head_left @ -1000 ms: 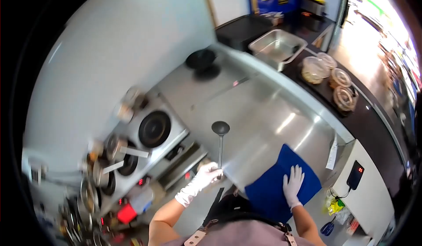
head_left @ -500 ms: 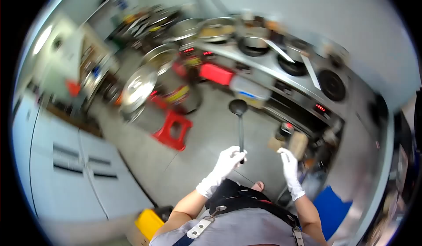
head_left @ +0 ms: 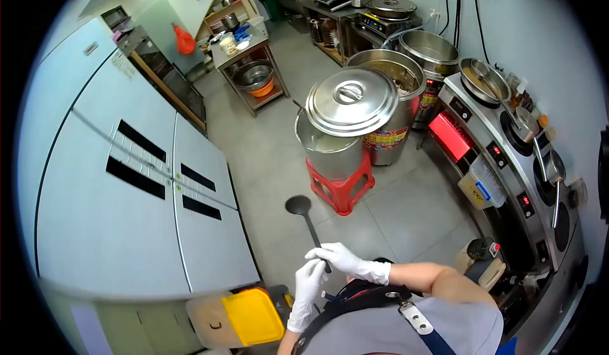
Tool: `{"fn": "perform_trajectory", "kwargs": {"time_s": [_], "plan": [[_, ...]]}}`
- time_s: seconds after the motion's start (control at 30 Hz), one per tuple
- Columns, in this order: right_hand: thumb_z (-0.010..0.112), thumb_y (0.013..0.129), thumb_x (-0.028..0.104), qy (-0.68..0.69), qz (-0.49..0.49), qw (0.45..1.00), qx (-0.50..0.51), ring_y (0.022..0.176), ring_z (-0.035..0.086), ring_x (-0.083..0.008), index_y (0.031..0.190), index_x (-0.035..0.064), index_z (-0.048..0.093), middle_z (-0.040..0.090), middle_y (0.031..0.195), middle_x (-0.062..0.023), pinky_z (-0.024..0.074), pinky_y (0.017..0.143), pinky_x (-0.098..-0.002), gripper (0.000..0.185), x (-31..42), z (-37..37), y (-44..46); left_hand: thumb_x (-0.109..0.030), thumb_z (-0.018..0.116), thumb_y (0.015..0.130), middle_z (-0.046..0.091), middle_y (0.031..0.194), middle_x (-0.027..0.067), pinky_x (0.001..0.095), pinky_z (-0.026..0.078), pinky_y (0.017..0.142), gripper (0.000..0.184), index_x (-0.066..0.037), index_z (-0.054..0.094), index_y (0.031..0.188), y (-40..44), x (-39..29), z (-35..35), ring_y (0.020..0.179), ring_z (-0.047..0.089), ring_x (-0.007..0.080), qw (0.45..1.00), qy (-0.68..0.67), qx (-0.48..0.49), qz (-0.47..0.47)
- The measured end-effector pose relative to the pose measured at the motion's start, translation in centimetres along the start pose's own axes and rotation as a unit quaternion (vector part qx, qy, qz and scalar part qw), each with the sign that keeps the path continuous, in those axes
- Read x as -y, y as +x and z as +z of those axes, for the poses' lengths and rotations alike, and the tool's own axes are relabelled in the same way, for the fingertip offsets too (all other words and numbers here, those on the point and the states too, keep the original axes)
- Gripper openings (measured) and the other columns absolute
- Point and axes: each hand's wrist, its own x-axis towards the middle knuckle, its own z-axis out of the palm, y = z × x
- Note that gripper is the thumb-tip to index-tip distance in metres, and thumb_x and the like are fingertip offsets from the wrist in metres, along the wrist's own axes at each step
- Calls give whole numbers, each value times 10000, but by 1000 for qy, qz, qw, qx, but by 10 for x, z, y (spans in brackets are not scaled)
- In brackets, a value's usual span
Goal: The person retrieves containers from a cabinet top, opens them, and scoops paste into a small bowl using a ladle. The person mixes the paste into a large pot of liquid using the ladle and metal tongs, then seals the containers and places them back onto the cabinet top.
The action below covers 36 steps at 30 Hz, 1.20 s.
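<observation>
Holding: one black ladle [head_left: 298, 205], bowl end away from the body, in the air over the floor, handle slanting back between two white-gloved hands.
Right grip [head_left: 342, 258]: fingers closed across the ladle handle, near its lower end.
Left grip [head_left: 309, 283]: fingers curled beside the handle's end; whether it also clasps the handle, cannot tell.
Beyond the ladle: one red plastic stool [head_left: 344, 198], bearing one steel stockpot [head_left: 336, 165]; one round steel lid [head_left: 374, 104], loop handle on top, askew over the stockpot's mouth.
Just behind: one large steel cooker [head_left: 396, 123], uncovered, contents partly visible.
Right side: one steel cooking range [head_left: 512, 174], carrying one wide pan [head_left: 485, 83] and two long-handled saucepans.
Left side: one refrigerator [head_left: 127, 241], pale doors, dark handles.
Lower left: one bin with yellow lid [head_left: 254, 317].
Rear: one steel bench [head_left: 259, 40], assorted kitchenware on top, orange basin [head_left: 263, 89] beneath.
</observation>
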Motion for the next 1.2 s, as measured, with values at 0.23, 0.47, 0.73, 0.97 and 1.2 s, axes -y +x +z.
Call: {"fn": "perform_trajectory", "kwargs": {"time_s": [0.23, 0.47, 0.73, 0.97, 1.2], "plan": [[458, 924, 269, -114, 54, 991, -36, 531, 467, -75, 893, 45, 614, 533, 597, 6, 379, 506, -234, 275, 47, -14, 179, -183, 468, 952, 655, 859, 94, 191, 419, 531, 272, 27, 619, 1036, 128, -13, -117, 609, 541, 68, 976, -126, -173, 45], [454, 912, 253, -197, 125, 946, 227, 528, 429, -76, 938, 32, 632, 506, 584, 12, 351, 520, -243, 285, 94, 20, 366, -232, 445, 968, 639, 985, 98, 216, 450, 612, 322, 30, 593, 1085, 253, -84, -229, 719, 560, 85, 956, -148, -250, 37], [476, 889, 154, -147, 137, 934, 295, 546, 473, -62, 1142, 12, 551, 569, 692, -3, 368, 488, -202, 300, 152, 43, 571, -249, 510, 941, 591, 1065, 125, 342, 473, 884, 269, 2, 563, 1020, 422, -145, -341, 991, 570, 228, 868, -420, -246, 97], [480, 913, 66, 11, -11, 997, 78, 697, 566, -93, 1218, -13, 519, 627, 873, -63, 484, 667, -229, 318, 249, 18, 715, -225, 483, 947, 570, 1054, 67, 352, 401, 958, 236, -20, 543, 1047, 621, -221, -426, 1036, 522, 199, 845, -530, -61, 38], [508, 925, 92, 39, -122, 974, -186, 717, 566, -88, 1123, -28, 594, 631, 853, -56, 479, 669, -216, 247, 303, -50, 829, -225, 516, 937, 581, 1041, 48, 299, 443, 872, 216, -42, 556, 1043, 808, -307, -419, 978, 542, 148, 856, -510, 72, -45]]}}
